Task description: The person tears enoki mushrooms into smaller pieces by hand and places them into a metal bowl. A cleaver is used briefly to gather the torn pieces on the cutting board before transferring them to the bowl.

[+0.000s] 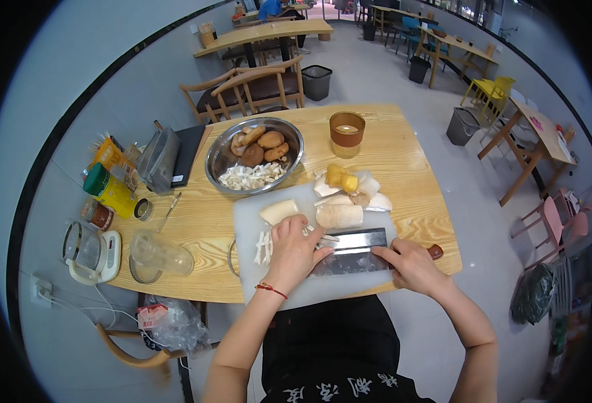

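Observation:
A cleaver [348, 262] lies almost flat on the white cutting board [296, 297]. My right hand [411, 264] grips it by its brown handle [435, 251], fingers at the base of the blade. Over the blade's left end, my left hand [296, 247] has several thin white strips [329, 237] between its thumb and fingers. More cut strips [262, 248] lie left of that hand. A pale block [279, 211], seemingly king oyster mushroom, sits just beyond it. Larger pale pieces [339, 215] are grouped at the board's far right, with yellow chunks [342, 177] on top.
Behind the board stands a steel bowl [212, 174] with brown mushrooms [270, 140] and diced white pieces [250, 176]. An amber glass cup [347, 135] is to its right. At left are a clear plastic cup [167, 254], a pen [169, 212], a kitchen scale [109, 254] and a green-lidded container [109, 189].

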`<action>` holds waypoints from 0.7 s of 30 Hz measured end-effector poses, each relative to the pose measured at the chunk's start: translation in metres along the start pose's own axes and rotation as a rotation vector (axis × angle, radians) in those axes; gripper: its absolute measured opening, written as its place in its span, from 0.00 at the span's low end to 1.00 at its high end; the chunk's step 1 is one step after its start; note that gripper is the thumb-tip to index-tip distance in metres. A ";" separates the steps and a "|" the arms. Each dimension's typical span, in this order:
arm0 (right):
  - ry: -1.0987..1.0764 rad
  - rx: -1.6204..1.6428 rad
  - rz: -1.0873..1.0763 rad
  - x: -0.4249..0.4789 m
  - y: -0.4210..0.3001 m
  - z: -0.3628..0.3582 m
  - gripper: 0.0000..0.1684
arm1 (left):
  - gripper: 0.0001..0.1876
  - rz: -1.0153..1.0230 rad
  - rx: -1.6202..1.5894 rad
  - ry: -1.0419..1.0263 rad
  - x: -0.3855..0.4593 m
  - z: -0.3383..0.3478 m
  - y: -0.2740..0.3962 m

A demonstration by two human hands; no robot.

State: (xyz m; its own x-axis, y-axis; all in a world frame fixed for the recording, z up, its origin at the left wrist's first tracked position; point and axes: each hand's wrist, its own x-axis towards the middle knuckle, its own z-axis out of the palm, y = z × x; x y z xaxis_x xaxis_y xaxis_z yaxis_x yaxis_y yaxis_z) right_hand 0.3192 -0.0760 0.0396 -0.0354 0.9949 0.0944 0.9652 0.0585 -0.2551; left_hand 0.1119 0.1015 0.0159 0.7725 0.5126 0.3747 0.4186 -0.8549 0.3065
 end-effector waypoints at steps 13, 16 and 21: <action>-0.073 0.183 0.119 -0.067 0.011 -0.061 0.20 | 0.11 0.038 0.006 -0.044 -0.015 0.003 -0.012; -0.119 0.420 0.243 -0.068 0.009 -0.073 0.12 | 0.13 0.019 0.040 -0.004 -0.023 -0.002 -0.008; -0.030 0.383 0.310 -0.039 -0.003 -0.068 0.06 | 0.27 -0.138 0.010 0.133 -0.031 -0.011 0.011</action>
State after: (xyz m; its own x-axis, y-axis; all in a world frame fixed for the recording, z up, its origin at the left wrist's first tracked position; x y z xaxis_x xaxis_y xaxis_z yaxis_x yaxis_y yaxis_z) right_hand 0.3348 -0.1210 0.1019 0.2253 0.9719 -0.0677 0.7669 -0.2198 -0.6029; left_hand 0.0870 0.0768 0.0170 0.6381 0.6304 0.4420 0.5215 -0.7762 0.3543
